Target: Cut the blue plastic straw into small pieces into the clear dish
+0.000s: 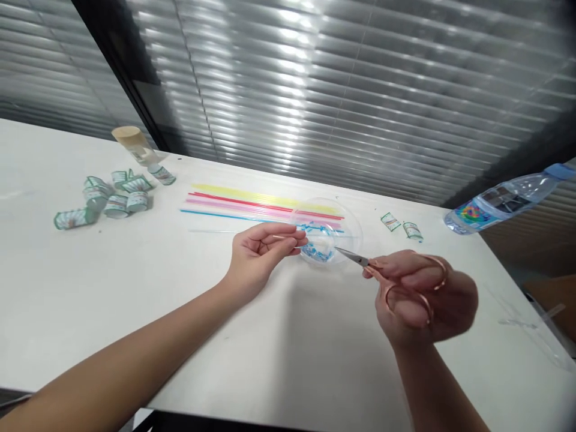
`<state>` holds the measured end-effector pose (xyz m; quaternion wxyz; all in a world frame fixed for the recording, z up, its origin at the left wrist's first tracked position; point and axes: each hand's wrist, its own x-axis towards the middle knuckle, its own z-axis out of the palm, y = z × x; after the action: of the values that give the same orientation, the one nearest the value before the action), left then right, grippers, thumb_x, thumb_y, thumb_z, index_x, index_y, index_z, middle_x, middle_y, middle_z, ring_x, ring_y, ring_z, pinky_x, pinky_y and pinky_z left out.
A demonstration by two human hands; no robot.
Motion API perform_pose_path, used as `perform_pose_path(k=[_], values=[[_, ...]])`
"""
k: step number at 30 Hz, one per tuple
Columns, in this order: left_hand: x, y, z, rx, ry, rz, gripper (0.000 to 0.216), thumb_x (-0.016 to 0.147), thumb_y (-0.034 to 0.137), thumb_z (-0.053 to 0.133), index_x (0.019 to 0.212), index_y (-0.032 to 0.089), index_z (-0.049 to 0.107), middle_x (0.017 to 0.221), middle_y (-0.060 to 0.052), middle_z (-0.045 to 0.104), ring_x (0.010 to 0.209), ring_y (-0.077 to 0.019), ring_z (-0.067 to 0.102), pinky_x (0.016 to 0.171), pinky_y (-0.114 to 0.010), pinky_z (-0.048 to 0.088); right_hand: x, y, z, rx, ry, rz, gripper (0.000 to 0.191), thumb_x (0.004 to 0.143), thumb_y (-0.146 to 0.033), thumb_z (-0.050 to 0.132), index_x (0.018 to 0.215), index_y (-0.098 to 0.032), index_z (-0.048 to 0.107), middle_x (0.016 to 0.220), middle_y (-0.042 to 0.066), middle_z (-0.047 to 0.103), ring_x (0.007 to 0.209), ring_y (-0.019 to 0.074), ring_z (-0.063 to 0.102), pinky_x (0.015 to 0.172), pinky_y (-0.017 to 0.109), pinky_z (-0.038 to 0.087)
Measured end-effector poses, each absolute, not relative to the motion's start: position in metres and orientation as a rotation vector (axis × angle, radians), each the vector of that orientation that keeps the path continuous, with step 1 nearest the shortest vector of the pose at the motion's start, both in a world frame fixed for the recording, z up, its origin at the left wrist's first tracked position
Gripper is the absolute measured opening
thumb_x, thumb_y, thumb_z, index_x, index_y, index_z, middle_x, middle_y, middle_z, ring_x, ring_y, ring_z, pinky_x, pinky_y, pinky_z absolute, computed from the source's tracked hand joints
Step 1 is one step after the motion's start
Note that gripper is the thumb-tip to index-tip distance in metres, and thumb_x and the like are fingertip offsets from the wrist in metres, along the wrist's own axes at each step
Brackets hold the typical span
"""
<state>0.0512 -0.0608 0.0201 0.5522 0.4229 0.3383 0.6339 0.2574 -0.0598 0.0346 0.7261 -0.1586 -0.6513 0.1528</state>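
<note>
My right hand (450, 303) grips a pair of copper-coloured scissors (351, 256), fingers through the handle loops. The blades look closed and point left over the clear round dish (355, 222). In the dish lie many small blue cut pieces (320, 254) with some pale ones. Beside its left rim, my left hand (254, 255) is closed in a pinch on a thin, pale straw, mostly hidden by the fingers. Behind it lie long thin straws in yellow (234, 193), red (252, 204), pink (229, 208) and blue (216, 214), running to the dish.
Several small green-and-white labelled rolls (117, 206) lie at the left near a jar with a tan lid (134, 144). Two similar packets (390, 221) lie right of the dish. A plastic water bottle (490, 207) lies tilted at the right edge, before metal blinds (292, 90).
</note>
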Motion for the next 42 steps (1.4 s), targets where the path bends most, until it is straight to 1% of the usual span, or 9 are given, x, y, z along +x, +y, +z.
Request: perform_pose_path(k=[2,4,11,17,23,29,33,37,42], values=[[0.052,-0.063,0.021,1.045,0.800,1.511,0.012,0.077,0.018,0.075,0.089,0.021,0.074,0.086,-0.002,0.077,0.083,-0.0153,0.074,0.073,-0.022,0.062,0.257,-0.063,0.032,-0.296,-1.553,0.246,0.053,0.059,-0.044,0.084,0.100,-0.017,0.065,0.074,-0.002,0.065,0.063,0.0140,0.065,0.052,0.031,0.062],[0.052,-0.065,0.022,1.075,0.804,1.525,0.012,0.077,0.017,0.074,0.088,0.020,0.074,0.085,-0.002,0.077,0.082,-0.0156,0.074,0.072,-0.022,0.063,0.258,-0.066,0.031,-0.283,-1.617,0.211,0.059,0.055,-0.044,0.086,0.103,-0.016,0.065,0.078,-0.001,0.067,0.065,0.0135,0.066,0.056,0.030,0.063],[0.055,-0.069,0.025,1.136,0.800,1.534,0.014,0.078,0.013,0.072,0.089,0.021,0.074,0.086,-0.001,0.077,0.082,-0.0152,0.074,0.071,-0.022,0.063,0.262,-0.076,0.035,-0.333,-1.696,0.206,0.034,0.065,-0.039,0.082,0.084,-0.021,0.061,0.081,-0.002,0.068,0.067,0.0139,0.069,0.058,0.030,0.064],[0.059,-0.072,0.028,1.209,0.786,1.537,0.016,0.078,0.009,0.071,0.089,0.021,0.074,0.086,-0.001,0.077,0.084,-0.0156,0.074,0.071,-0.022,0.063,0.261,-0.082,0.039,-0.336,-1.739,0.173,0.030,0.073,-0.039,0.076,0.070,-0.021,0.052,0.080,-0.001,0.067,0.076,0.0150,0.069,0.061,0.031,0.065],[0.059,-0.074,0.025,1.321,0.788,1.550,0.020,0.079,0.007,0.069,0.091,0.022,0.074,0.089,-0.001,0.077,0.084,-0.0145,0.074,0.072,-0.022,0.063,0.257,-0.084,0.041,-0.298,-1.741,0.129,0.028,0.078,-0.029,0.071,0.067,-0.019,0.047,0.083,0.000,0.065,0.079,0.0136,0.068,0.064,0.031,0.065],[0.060,-0.073,0.026,1.425,0.827,1.575,0.018,0.078,0.009,0.070,0.091,0.022,0.074,0.090,-0.002,0.077,0.082,-0.0156,0.074,0.073,-0.025,0.063,0.251,-0.084,0.042,-0.297,-1.723,0.063,0.029,0.084,-0.030,0.065,0.067,-0.021,0.044,0.082,-0.001,0.063,0.075,0.0114,0.066,0.064,0.029,0.064],[0.061,-0.073,0.027,1.447,0.884,1.558,0.014,0.079,0.015,0.071,0.091,0.021,0.075,0.089,-0.003,0.077,0.082,-0.0166,0.074,0.074,-0.027,0.063,0.252,-0.081,0.041,-0.210,-1.752,-0.031,0.035,0.082,-0.035,0.067,0.062,-0.022,0.041,0.084,-0.001,0.063,0.074,0.0095,0.065,0.064,0.026,0.064],[0.061,-0.074,0.028,1.443,0.937,1.530,0.011,0.079,0.020,0.071,0.089,0.021,0.075,0.088,-0.004,0.077,0.082,-0.0178,0.073,0.073,-0.028,0.064,0.258,-0.080,0.040,-0.218,-1.841,-0.016,0.040,0.078,-0.046,0.069,0.062,-0.021,0.042,0.089,0.000,0.064,0.079,0.0112,0.065,0.067,0.030,0.065],[0.062,-0.074,0.030,1.418,0.922,1.525,0.011,0.079,0.020,0.071,0.089,0.021,0.075,0.088,-0.004,0.077,0.082,-0.0175,0.073,0.071,-0.027,0.063,0.263,-0.086,0.038,-0.250,-1.886,-0.001,0.039,0.074,-0.048,0.072,0.062,-0.022,0.046,0.093,-0.001,0.067,0.081,0.0136,0.065,0.066,0.034,0.065]])
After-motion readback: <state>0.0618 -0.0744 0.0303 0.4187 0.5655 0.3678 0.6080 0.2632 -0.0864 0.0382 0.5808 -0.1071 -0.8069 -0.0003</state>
